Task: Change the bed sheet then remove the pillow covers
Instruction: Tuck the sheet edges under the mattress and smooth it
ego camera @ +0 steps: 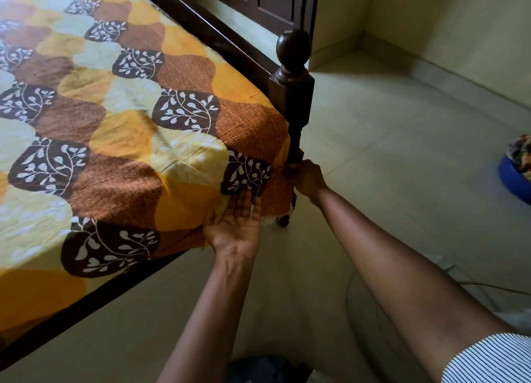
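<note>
A bed sheet [120, 130] patterned in yellow, orange and brown with white leaf prints covers the mattress of a dark wooden bed. At the near corner, my left hand [237, 227] lies palm up with straight fingers under the hanging edge of the sheet. My right hand [306, 178] grips the sheet's corner beside the bed's corner post [293, 87], fingers curled into the cloth. No pillows are in view.
The dark bed rail [94, 293] runs along the near side. Pale tiled floor [402, 167] spreads to the right. A blue basin [514, 178] with cloth in it sits at the right edge. A wooden door and cream walls stand behind the post.
</note>
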`<state>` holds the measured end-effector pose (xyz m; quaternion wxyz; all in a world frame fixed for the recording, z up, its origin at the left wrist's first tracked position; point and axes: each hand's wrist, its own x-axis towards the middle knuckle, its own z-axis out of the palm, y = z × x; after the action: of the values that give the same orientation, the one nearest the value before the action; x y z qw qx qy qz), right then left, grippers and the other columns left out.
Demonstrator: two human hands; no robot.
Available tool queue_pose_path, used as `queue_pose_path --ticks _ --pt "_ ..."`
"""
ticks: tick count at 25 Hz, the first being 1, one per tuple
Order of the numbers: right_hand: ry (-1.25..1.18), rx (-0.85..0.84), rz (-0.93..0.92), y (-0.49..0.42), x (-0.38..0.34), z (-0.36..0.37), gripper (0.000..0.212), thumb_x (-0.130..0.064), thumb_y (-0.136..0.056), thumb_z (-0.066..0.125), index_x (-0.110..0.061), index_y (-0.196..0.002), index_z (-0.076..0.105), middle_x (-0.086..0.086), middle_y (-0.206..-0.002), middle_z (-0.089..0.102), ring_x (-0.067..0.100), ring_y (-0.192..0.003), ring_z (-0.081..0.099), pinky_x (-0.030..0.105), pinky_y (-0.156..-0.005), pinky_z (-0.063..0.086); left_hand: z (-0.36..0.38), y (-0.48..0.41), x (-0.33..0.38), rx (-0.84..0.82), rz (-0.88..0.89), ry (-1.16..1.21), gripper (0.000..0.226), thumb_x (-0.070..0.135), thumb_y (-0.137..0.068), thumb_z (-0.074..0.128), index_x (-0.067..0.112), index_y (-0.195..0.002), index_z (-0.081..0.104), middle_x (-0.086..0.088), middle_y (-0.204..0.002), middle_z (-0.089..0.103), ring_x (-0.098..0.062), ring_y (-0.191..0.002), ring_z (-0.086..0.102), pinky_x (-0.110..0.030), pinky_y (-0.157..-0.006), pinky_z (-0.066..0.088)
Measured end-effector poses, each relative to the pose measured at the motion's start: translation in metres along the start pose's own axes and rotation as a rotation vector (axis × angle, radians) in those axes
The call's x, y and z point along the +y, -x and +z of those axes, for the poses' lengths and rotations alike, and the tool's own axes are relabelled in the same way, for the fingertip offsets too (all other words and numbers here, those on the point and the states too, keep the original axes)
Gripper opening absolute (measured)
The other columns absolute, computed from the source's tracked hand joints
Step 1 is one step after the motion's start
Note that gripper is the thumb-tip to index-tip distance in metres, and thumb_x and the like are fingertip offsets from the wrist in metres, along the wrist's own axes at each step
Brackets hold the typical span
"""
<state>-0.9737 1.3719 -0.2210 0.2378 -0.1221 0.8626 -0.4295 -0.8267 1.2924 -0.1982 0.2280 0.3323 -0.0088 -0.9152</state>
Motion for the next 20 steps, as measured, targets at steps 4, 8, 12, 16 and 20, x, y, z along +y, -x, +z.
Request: queue_pose_path --ticks 4,8,12,16,20 --pt "0.007 0.003 0.011 0.001 -0.003 0.001 0.022 -0.025 -0.096 0.049 -0.011 -0.079 0.05 0.004 -0.075 0.049 0.012 -0.061 0.044 0.02 -0.048 0.029 0.001 0.0 -0.004 0.008 0.036 0.02 0.064 0.044 -0.095 0.022 -0.002 -0.136 0.039 -0.02 -0.137 0.046 -0.03 -0.128 0.044 -0.043 -0.109 0.032" --pt "0.005 -0.005 -0.002 0.004 -0.003 0.0 0.024 -0.025 -0.096 0.049 -0.004 -0.095 0.06 0.003 -0.076 0.051 0.013 -0.069 0.048 0.018 -0.049 0.03 0.001 0.0 -0.01 0.054 0.102 0.092 0.06 0.044 -0.095 0.027 0.0 -0.136 0.037 -0.018 -0.138 0.045 -0.031 -0.126 0.046 -0.043 -0.11 0.031" --pt "-0.033 0.0 0.006 0.003 0.001 0.002 0.021 -0.025 -0.095 0.05 -0.008 -0.092 0.063 0.005 -0.083 0.054 0.018 -0.084 0.05 0.024 -0.061 0.034 -0.012 -0.004 -0.005 0.042 0.057 0.188 0.061 0.043 -0.094 0.033 -0.003 -0.134 0.039 -0.022 -0.136 0.046 -0.033 -0.126 0.046 -0.042 -0.111 0.031" --pt "-0.154 0.006 0.008 0.004 0.005 -0.001 0.026 -0.027 -0.092 0.058 -0.006 -0.104 0.068 0.004 -0.086 0.06 0.011 -0.073 0.054 0.021 -0.064 0.041 -0.027 -0.006 -0.002 -0.038 0.01 0.209 0.06 0.045 -0.093 0.033 -0.001 -0.13 0.044 -0.023 -0.125 0.055 -0.033 -0.126 0.047 -0.047 -0.107 0.034" --pt "-0.426 0.03 0.079 0.003 -0.001 -0.003 0.029 -0.018 -0.087 0.065 0.0 -0.11 0.065 0.0 -0.075 0.064 0.007 -0.066 0.061 0.01 -0.06 0.052 -0.028 -0.005 0.002 -0.151 -0.03 0.193 0.057 0.045 -0.092 0.033 0.0 -0.123 0.052 -0.022 -0.12 0.06 -0.033 -0.122 0.05 -0.052 -0.092 0.04"
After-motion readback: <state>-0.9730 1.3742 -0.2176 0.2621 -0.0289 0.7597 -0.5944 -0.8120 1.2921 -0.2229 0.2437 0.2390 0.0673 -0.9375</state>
